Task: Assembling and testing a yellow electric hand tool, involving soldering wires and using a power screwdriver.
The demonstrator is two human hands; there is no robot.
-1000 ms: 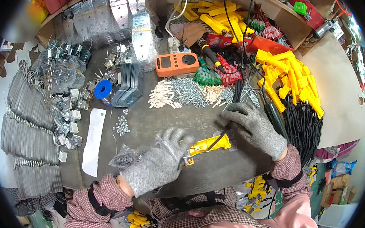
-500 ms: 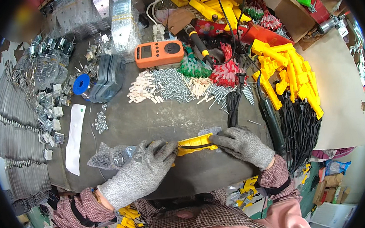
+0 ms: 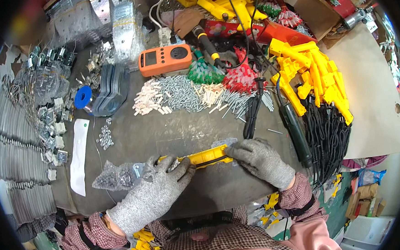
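Note:
A long yellow plastic housing (image 3: 207, 156) lies level across the front of the bench, with a black cable (image 3: 215, 160) running along its near side. Around its left part curl the gloved fingers of my left hand (image 3: 151, 194), closed on it and hiding some of it. My right hand (image 3: 264, 163), also in a grey glove, pinches the right end between thumb and fingers. Just behind that end, a small clear plastic piece (image 3: 230, 141) rests on the bench. Beside my left hand sits a clear bag of small dark parts (image 3: 114, 177).
Behind are piles of screws (image 3: 180, 94), pale sleeves (image 3: 150, 98), an orange multimeter (image 3: 165, 60) and red-tipped parts (image 3: 243, 79). To the right lie a dark-handled tool (image 3: 295, 135), yellow housings (image 3: 315, 70) and black cords (image 3: 327, 140). A white strip (image 3: 79, 157) and stacked metal plates (image 3: 16, 154) occupy the left.
The yellow housing has turned in my hands, its open inside now less exposed and more side wall showing. My left fingers have shifted along it. The whole view has moved slightly.

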